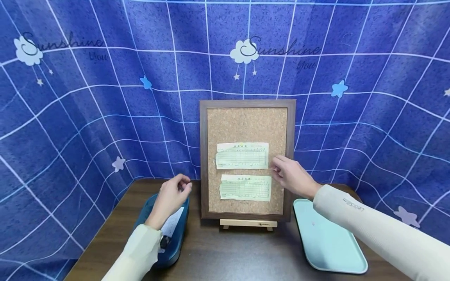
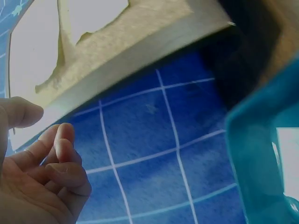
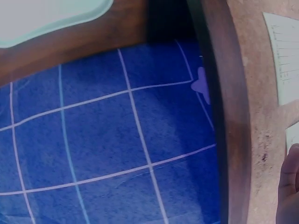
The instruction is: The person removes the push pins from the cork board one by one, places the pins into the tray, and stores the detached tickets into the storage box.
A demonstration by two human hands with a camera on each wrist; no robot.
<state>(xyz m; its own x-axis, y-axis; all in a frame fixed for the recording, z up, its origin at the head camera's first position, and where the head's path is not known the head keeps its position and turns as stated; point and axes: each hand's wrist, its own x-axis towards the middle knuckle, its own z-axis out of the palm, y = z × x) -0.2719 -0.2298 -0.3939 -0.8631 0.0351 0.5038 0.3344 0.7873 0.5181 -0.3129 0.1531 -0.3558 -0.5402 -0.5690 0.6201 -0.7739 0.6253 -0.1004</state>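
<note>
A cork board (image 1: pixel 246 123) in a dark wooden frame stands upright, with two pale green printed slips on it, the upper slip (image 1: pixel 242 156) above the lower slip (image 1: pixel 246 188). My right hand (image 1: pixel 290 173) is at the upper slip's right edge, its fingers bent; whether they pinch the paper is hidden. In the right wrist view only part of that hand (image 3: pixel 289 193) shows, beside a slip. To the left of the board my left hand (image 1: pixel 172 197) hangs over the blue basket (image 1: pixel 184 230), fingers loosely curled, with nothing in it.
White paper (image 1: pixel 172 222) and a small black object (image 1: pixel 164 242) lie in the basket. A light green tray (image 1: pixel 334 242) with a tiny pink item (image 1: pixel 313 223) sits to the right. The board rests on a wooden stand (image 1: pixel 248 223). A blue curtain (image 1: pixel 175 78) hangs behind the table.
</note>
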